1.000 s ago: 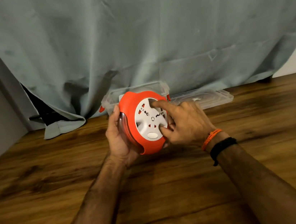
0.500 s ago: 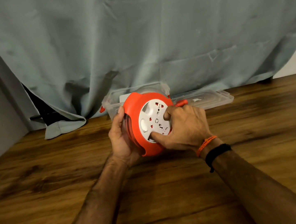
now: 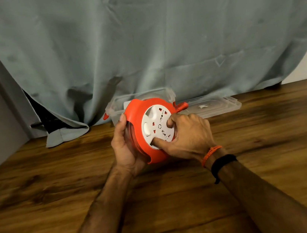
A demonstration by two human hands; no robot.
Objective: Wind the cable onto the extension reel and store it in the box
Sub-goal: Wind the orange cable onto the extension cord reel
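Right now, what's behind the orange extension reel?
Behind the round orange extension reel stands a clear plastic box, with its clear lid lying flat beside it. The reel hides the box's inside.

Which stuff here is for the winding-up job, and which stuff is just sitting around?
For the job:
- orange extension reel, gripped by the left hand
- right hand, fingers in the reel's white disc
- clear box behind the reel
- clear lid lying beside the box

Just there:
- grey curtain
- wooden table
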